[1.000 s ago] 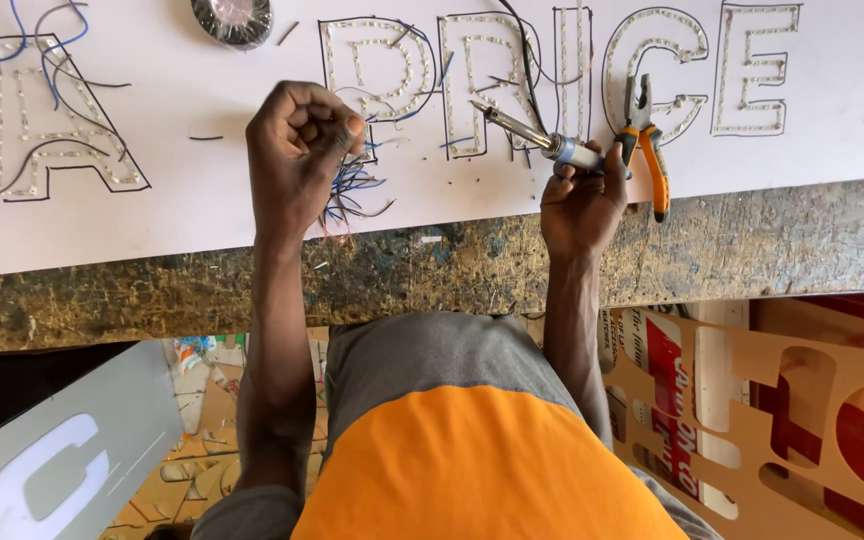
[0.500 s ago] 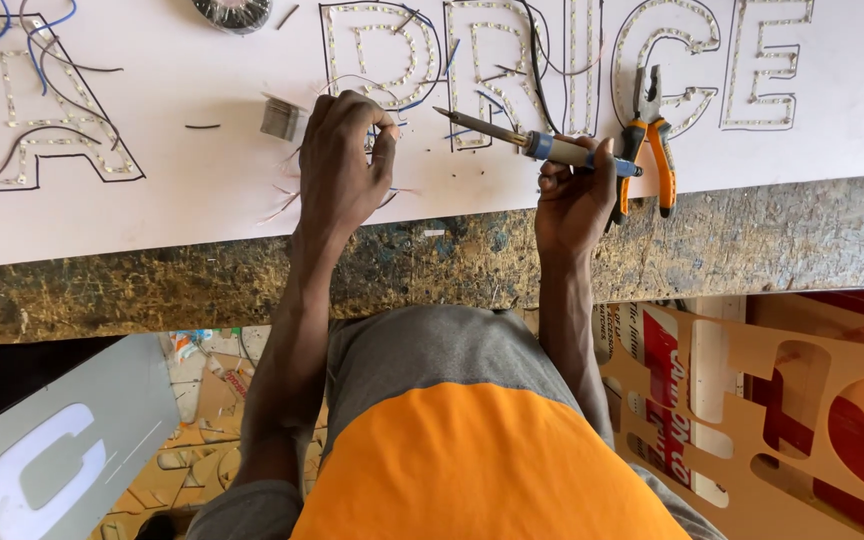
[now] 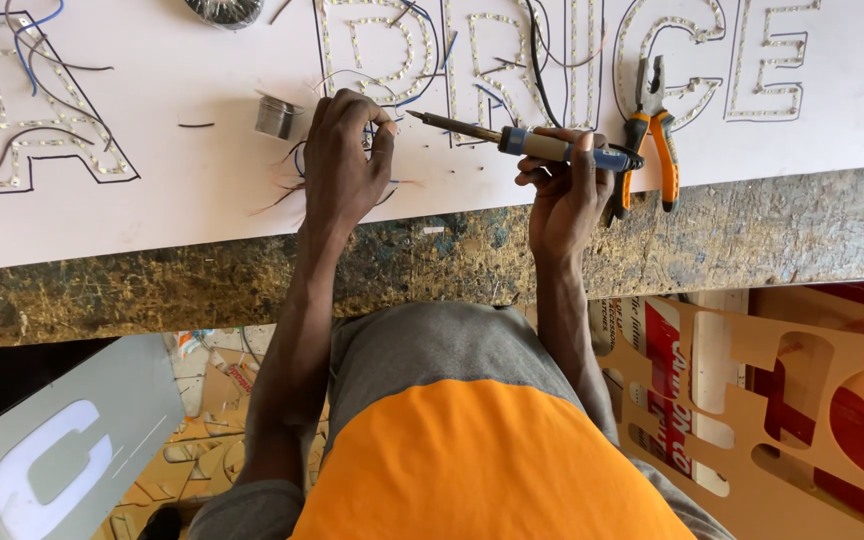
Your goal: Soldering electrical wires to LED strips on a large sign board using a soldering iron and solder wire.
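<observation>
Head view, right hand (image 3: pixel 564 190) grip closed on soldering iron (image 3: pixel 522 143), left hand (image 3: pixel 344 160) pinching wires (image 3: pixel 297 180) (near board edge).

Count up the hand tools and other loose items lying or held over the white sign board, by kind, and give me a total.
Soldering irons: 1, the soldering iron held in the right hand
Pliers: 1, the orange-handled pliers lying on the white sign board
Small metal tins: 1, the small metal tin beside the left hand
Wire spools: 1, the wire spool at the top edge
Total: 4
</observation>
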